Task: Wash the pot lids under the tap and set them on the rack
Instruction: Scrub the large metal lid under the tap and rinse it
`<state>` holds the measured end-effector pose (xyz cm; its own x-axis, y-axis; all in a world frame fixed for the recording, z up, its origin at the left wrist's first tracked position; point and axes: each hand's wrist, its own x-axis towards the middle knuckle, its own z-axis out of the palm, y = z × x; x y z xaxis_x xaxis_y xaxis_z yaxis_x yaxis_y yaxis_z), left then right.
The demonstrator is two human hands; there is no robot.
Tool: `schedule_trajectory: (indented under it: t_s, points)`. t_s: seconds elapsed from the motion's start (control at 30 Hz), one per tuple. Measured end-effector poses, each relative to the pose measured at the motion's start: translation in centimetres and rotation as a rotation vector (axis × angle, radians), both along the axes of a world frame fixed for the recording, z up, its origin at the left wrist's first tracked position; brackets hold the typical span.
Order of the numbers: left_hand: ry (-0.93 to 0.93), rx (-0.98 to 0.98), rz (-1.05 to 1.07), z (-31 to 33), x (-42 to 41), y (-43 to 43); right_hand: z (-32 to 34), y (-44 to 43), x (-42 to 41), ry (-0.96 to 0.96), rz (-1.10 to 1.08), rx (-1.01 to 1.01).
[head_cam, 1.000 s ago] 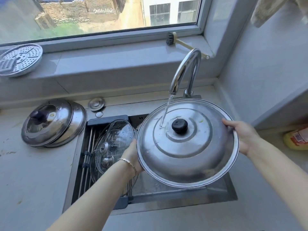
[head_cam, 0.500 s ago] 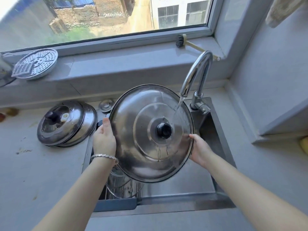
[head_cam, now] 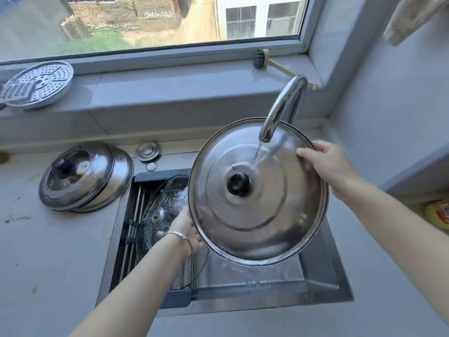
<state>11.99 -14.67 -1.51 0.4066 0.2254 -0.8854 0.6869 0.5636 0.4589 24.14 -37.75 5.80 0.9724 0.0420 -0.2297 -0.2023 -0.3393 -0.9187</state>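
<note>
A large steel pot lid (head_cam: 262,215) with a black knob is held tilted over the sink (head_cam: 320,280), and water from the curved tap (head_cam: 281,108) lands just above the knob. My left hand (head_cam: 185,229) grips the lid's lower left rim. My right hand (head_cam: 328,164) grips its upper right rim. A glass lid (head_cam: 160,210) leans in the black rack (head_cam: 136,227) at the sink's left end, partly hidden by my left arm. Two stacked steel lids (head_cam: 85,178) lie on the counter to the left.
A small round sink plug cover (head_cam: 147,150) sits behind the sink. A perforated steamer plate (head_cam: 36,83) and a brush (head_cam: 261,60) lie on the windowsill. A yellow bottle (head_cam: 437,212) sits at the right. A cloth (head_cam: 413,18) hangs at the top right.
The lid has swung from the left side back to the right under the tap. My right hand has shifted up to the upper right rim and my left down to the lower left rim.
</note>
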Motion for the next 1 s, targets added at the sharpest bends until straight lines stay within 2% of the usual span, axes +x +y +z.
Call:
schedule_trajectory:
  t_s: [0.1,0.17,0.23,0.33,0.4,0.5,0.57,0.67,0.73,0.9,1.0]
  points:
    - [-0.008,-0.045,-0.044,0.4,-0.2,-0.4,0.4,-1.0,0.1,0.042,0.045,-0.134]
    - [0.009,0.060,-0.052,-1.2,-0.1,0.6,0.0,-1.7,-0.5,0.138,0.055,-0.179]
    - [0.061,0.282,-0.074,-3.5,0.1,2.6,-1.2,-2.0,-1.4,0.292,0.057,-0.166]
    - [0.195,0.581,-0.100,0.5,-0.3,3.3,-4.5,-2.1,-2.8,0.546,0.119,-0.211]
    - [0.175,0.799,-0.191,2.8,-0.2,3.7,-7.3,-1.8,-3.1,0.619,0.124,-0.214]
    - [0.050,0.927,-0.239,5.3,0.3,3.3,-10.0,-0.9,-2.0,0.479,0.020,-0.157]
    - [-0.031,1.008,-0.241,6.3,0.5,2.8,-10.3,0.3,-0.6,0.376,-0.054,-0.037]
    - [-0.105,1.055,-0.245,7.3,0.8,1.9,-11.0,2.2,1.7,0.345,-0.187,0.159]
    - [-0.132,1.069,-0.243,7.3,0.9,1.7,-11.5,3.4,2.6,0.361,-0.274,0.202]
    - [-0.189,1.085,-0.233,7.5,1.0,1.4,-10.8,5.5,3.6,0.350,-0.304,0.204]
    - [-0.222,1.070,-0.227,7.9,0.9,1.0,-9.4,5.0,2.3,0.358,-0.148,-0.001]
